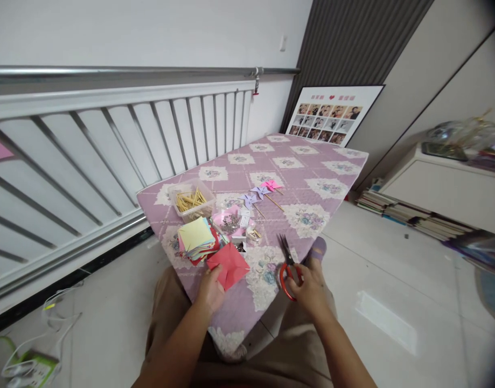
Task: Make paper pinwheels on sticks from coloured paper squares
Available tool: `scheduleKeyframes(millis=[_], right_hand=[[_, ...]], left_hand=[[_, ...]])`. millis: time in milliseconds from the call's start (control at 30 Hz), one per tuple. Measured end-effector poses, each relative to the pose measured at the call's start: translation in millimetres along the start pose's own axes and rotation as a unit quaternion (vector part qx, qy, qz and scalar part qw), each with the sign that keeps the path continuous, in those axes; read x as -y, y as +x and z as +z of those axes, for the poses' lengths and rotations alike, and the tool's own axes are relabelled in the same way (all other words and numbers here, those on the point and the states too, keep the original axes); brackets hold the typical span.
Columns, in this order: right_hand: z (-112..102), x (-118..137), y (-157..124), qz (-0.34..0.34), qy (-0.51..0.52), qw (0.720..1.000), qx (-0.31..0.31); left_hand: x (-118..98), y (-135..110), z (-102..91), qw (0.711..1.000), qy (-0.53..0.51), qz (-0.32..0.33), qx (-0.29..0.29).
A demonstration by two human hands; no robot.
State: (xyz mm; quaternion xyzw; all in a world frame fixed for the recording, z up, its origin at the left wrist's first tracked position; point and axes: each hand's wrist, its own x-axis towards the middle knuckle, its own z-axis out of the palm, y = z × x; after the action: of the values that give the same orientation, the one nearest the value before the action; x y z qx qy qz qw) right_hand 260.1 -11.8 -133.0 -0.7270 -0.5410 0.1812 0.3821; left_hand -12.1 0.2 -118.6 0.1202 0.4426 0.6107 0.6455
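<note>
Between the thumb and fingers of my left hand (211,291) is a square of red paper (231,265), with what look like lines running in from its corners. My right hand (309,288) grips scissors (288,261) by their red handles, the dark blades pointing away from me. Beside the red sheet lies a stack of coloured paper squares (196,237), a pale yellow one on top. Past it stands a clear plastic box (194,202) of short wooden sticks. Finished paper pinwheels on sticks, two lavender (249,201) and one pink (271,185), lie farther off.
Small bags of metal bits (230,222) and a small round container (254,234) sit mid-table on the patterned purple cloth (239,175). A white radiator (182,129) borders the left side. A photo board (332,116) leans behind the far end. Cables and a power strip (35,369) lie on the floor.
</note>
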Motion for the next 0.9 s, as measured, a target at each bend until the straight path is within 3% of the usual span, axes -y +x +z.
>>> scheduleKeyframes(millis=[200,267,333,400,467,533,733,900], right_hand=[[-14.4,24.6,-53.6,0.08,0.185,0.977,0.068],[-20.7,42.5,-74.6,0.166,0.407,0.889,0.13],[-25.0,60.9,-92.3,0.218,0.518,0.808,0.175],[-27.6,77.0,-99.3,0.239,0.551,0.767,0.227],[-30.6,88.7,-88.2,0.207,0.539,0.78,0.242],[-36.1,95.0,-57.5,0.14,0.473,0.835,0.243],[-56.4,86.0,60.4,0.103,0.441,0.871,0.19],[-59.4,70.7,86.6,0.085,0.393,0.897,0.182]], left_hand=[[-7.9,-7.0,8.7,0.995,-0.071,-0.065,0.008],[-11.3,-9.3,12.1,0.993,-0.078,-0.088,-0.002],[-14.2,-11.4,15.6,0.989,-0.09,-0.117,-0.007],[-16.8,-13.6,20.0,0.984,-0.103,-0.142,-0.002],[-19.3,-16.0,25.7,0.983,-0.115,-0.142,0.002],[-22.6,-18.5,32.7,0.986,-0.122,-0.115,-0.001],[-35.5,-24.6,53.9,0.991,-0.131,-0.011,0.003],[-40.9,-27.0,64.7,0.991,-0.121,0.05,0.014]])
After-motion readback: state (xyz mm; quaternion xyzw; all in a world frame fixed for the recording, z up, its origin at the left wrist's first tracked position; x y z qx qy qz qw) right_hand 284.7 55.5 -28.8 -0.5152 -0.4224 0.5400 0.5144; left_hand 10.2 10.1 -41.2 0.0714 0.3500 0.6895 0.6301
